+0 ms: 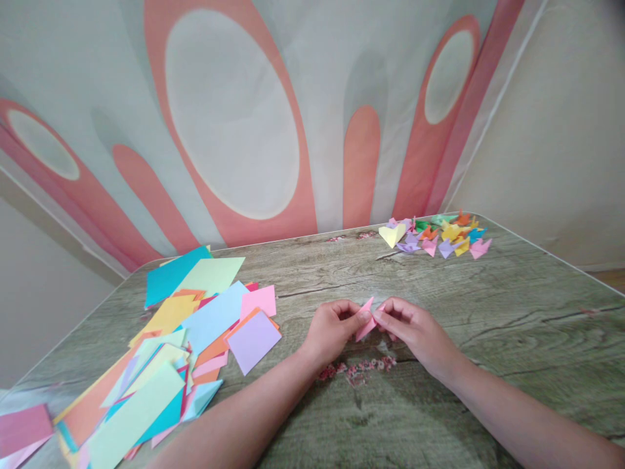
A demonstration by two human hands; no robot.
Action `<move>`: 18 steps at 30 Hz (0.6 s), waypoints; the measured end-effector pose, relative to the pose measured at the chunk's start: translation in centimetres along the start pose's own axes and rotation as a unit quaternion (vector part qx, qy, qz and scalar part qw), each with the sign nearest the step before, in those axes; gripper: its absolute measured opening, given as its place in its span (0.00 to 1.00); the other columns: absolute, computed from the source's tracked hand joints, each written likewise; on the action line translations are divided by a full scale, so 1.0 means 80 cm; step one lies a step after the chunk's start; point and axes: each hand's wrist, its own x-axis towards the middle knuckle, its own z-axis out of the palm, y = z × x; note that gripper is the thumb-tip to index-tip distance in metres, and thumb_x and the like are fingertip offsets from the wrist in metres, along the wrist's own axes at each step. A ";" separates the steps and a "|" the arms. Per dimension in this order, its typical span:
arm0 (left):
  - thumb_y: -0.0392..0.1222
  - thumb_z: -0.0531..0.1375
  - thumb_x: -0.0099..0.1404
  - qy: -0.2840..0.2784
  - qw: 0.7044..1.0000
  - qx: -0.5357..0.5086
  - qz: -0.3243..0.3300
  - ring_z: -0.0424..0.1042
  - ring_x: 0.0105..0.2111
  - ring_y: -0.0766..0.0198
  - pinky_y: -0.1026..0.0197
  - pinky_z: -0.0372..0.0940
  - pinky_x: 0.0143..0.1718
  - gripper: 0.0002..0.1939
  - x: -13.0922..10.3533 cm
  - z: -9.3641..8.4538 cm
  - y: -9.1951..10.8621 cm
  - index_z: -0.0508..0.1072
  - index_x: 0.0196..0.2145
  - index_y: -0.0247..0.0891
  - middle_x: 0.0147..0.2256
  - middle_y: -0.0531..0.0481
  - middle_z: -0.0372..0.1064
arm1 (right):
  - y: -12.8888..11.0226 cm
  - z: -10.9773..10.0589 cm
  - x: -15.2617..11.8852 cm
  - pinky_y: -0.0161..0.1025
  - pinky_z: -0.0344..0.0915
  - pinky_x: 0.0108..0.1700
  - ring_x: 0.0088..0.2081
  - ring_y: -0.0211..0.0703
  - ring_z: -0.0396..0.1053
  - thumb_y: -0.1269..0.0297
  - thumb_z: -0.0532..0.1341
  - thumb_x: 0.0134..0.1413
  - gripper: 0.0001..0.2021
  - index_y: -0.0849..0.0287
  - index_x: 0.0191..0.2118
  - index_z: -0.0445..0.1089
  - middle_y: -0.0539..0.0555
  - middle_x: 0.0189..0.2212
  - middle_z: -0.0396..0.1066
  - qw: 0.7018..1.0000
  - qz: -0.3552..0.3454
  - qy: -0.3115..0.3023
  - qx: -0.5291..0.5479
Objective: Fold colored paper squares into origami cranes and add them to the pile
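Between my two hands, just above the middle of the table, is a small piece of folded pink paper [365,327]. My left hand [336,329] is closed, pinching its left side between thumb and fingers. From the other side my right hand [403,326] pinches the paper's right part with thumb and forefinger. One pointed pink tip sticks up between the hands. The fingertips hide part of the folds, so the full shape cannot be made out.
Loose coloured paper sheets [215,319] spread in an overlapping heap on the left of the wood-patterned table [312,273]. Small folded paper figures [430,238] in several colours cluster at the far right. A printed backdrop [327,117] hangs behind the table's far edge.
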 end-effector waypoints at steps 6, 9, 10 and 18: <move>0.54 0.62 0.56 0.004 1.000 -0.006 0.000 0.57 0.20 0.72 0.67 0.52 0.24 0.18 0.000 0.000 0.001 0.71 0.25 0.33 0.20 0.55 0.63 | -0.006 0.000 -0.001 0.35 0.55 0.30 0.26 0.36 0.58 0.56 0.58 0.57 0.11 0.58 0.29 0.66 0.47 0.24 0.63 1.000 -0.022 0.001 0.001; 0.54 0.62 0.56 0.005 1.000 -0.003 0.000 0.57 0.20 0.72 0.67 0.52 0.24 0.19 -0.001 0.001 0.004 0.71 0.24 0.33 0.20 0.55 0.63 | -0.004 0.000 0.000 0.35 0.56 0.30 0.27 0.36 0.58 0.56 0.58 0.57 0.11 0.58 0.29 0.66 0.47 0.24 0.63 1.000 -0.021 -0.002 0.004; 0.54 0.62 0.56 0.006 1.000 -0.001 -0.001 0.57 0.20 0.72 0.67 0.52 0.24 0.19 -0.001 0.001 0.004 0.71 0.24 0.33 0.20 0.55 0.63 | -0.003 0.000 0.000 0.35 0.56 0.30 0.27 0.36 0.58 0.56 0.59 0.57 0.11 0.58 0.29 0.66 0.47 0.24 0.63 1.000 -0.020 -0.003 0.005; 0.53 0.61 0.58 -0.004 0.996 -0.080 -0.026 0.54 0.19 0.73 0.67 0.49 0.22 0.19 0.002 -0.001 -0.002 0.68 0.24 0.34 0.18 0.56 0.60 | -0.005 0.001 -0.002 0.34 0.59 0.30 0.27 0.37 0.61 0.54 0.56 0.59 0.14 0.59 0.31 0.67 0.49 0.26 0.66 0.999 -0.024 -0.004 0.028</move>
